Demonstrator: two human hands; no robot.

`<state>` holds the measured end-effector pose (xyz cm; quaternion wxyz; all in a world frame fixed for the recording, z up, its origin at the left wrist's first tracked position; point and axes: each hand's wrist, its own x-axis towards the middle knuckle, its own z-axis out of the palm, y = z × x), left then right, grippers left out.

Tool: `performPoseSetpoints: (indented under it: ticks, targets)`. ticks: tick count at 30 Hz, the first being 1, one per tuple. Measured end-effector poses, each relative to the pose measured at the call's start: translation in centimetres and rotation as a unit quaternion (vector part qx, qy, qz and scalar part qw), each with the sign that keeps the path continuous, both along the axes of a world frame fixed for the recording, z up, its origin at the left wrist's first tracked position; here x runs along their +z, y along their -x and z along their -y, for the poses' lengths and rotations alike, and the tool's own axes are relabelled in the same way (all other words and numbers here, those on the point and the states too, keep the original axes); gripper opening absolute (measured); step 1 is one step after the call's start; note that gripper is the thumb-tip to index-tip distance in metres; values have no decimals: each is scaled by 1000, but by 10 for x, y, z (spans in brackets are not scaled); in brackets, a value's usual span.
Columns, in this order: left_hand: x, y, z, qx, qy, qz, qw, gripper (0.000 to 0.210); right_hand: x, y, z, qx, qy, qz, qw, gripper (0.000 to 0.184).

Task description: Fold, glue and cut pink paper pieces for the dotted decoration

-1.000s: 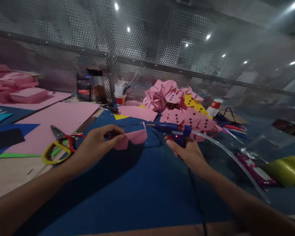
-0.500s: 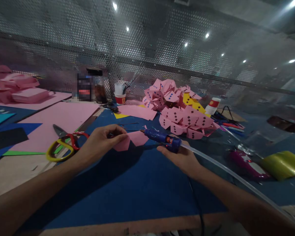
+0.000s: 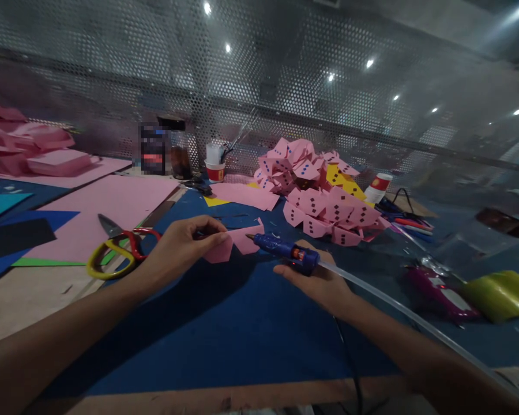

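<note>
Between thumb and fingers, my left hand [image 3: 190, 245] pinches a pink paper piece [image 3: 243, 239] with a notch in its lower edge. My right hand [image 3: 322, 282] is closed around a blue glue gun [image 3: 281, 248], whose tip points left at the paper's right part. Whether the tip touches the paper I cannot tell. A long clear glue stick [image 3: 372, 283] runs out of the gun's back toward the lower right. Beside my left forearm lie scissors [image 3: 116, 253] with one yellow and one red handle loop.
Folded pink paper pieces with dark diamonds [image 3: 328, 210] are heaped behind the gun. Pink sheets [image 3: 108, 199] lie at left. Paper cups [image 3: 215, 170] stand at the back. A magenta device [image 3: 441, 294] and yellow roll [image 3: 501, 294] lie at right. A black cord [image 3: 346, 351] crosses the front edge.
The glue gun's tip has shifted slightly downward relative to the pink paper piece. The whole view has moved a little. Both hands keep their holds.
</note>
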<state>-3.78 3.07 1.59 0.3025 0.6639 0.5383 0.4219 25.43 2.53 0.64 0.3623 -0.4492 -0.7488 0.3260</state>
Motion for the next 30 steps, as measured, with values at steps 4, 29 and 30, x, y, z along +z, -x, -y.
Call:
performPoseSetpoints:
  ticks: [4, 29, 30]
  targets:
    - [2, -2, 1, 1, 13, 11, 1000, 35, 5, 0, 3, -7, -10, 16, 1000, 33]
    - [4, -4, 3, -7, 2, 14, 1000, 32, 0, -1, 1, -12, -54, 67, 996, 31]
    - [3, -4, 3, -7, 3, 15, 1000, 32, 0, -1, 1, -13, -54, 69, 996, 30]
